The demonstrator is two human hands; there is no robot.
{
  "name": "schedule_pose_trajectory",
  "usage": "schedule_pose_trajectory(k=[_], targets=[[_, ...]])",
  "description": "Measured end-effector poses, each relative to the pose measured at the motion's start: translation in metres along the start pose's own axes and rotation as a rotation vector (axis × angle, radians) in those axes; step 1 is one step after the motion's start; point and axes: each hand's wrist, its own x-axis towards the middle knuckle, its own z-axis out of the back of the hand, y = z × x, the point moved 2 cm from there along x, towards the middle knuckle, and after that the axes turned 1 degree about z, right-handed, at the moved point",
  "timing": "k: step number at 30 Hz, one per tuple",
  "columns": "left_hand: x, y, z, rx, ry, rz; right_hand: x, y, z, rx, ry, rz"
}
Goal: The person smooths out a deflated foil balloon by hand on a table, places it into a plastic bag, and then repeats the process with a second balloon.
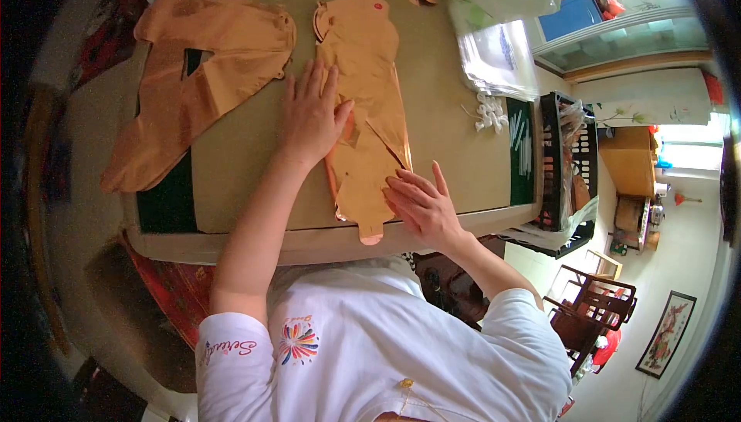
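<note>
Your left hand (309,117) lies flat on the orange foil piece (370,59), with its fingers spread out and not gripping. Your right hand (421,207) rests flat on the lower end, fingers loose too. The foil piece lies in the middle of the desk (448,136), and its small tab pokes over the near edge. It looks thin, light and floppy. It may slide and crease fast, so pinch it softly at an edge. Another orange piece (201,59) lies to the left.
</note>
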Motion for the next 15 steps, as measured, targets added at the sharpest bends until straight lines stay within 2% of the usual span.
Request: schedule_pose_trajectory(k=[4, 9, 13, 15], targets=[[0.000, 0.003, -0.005, -0.034, -0.028, -0.017, 0.015, 0.000, 0.016, 0.047, -0.013, -0.002], [-0.002, 0.002, -0.008, -0.039, 0.006, 0.004, 0.100, -0.045, 0.035, -0.021, -0.273, -0.020], [0.001, 0.000, -0.001, 0.013, 0.016, -0.010, 0.161, -0.076, -0.007, -0.054, -0.330, -0.058], [0.000, -0.001, 0.002, -0.001, 0.009, -0.011, 0.168, -0.082, -0.022, -0.058, -0.320, -0.093]])
